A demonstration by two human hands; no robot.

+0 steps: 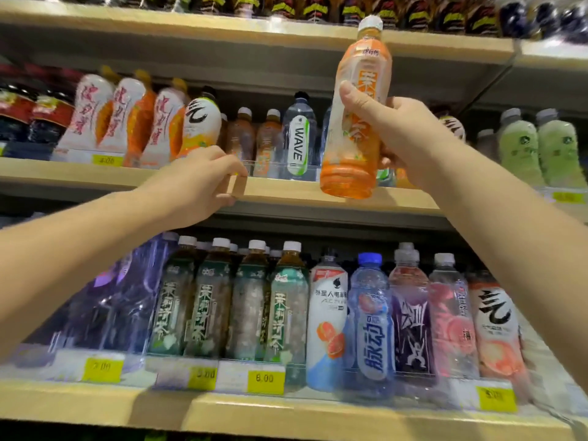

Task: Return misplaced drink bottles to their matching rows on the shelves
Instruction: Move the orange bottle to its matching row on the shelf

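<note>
orange bottle [353, 122] gripped r hand [394, 135], l hand [203, 183] on shelf edge [286, 190]

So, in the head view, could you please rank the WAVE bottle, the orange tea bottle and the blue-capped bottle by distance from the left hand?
1. WAVE bottle, middle shelf, just right of the left hand gripping the shelf edge.
2. orange tea bottle, further right, in the right hand.
3. blue-capped bottle, lower shelf, down right.
</note>
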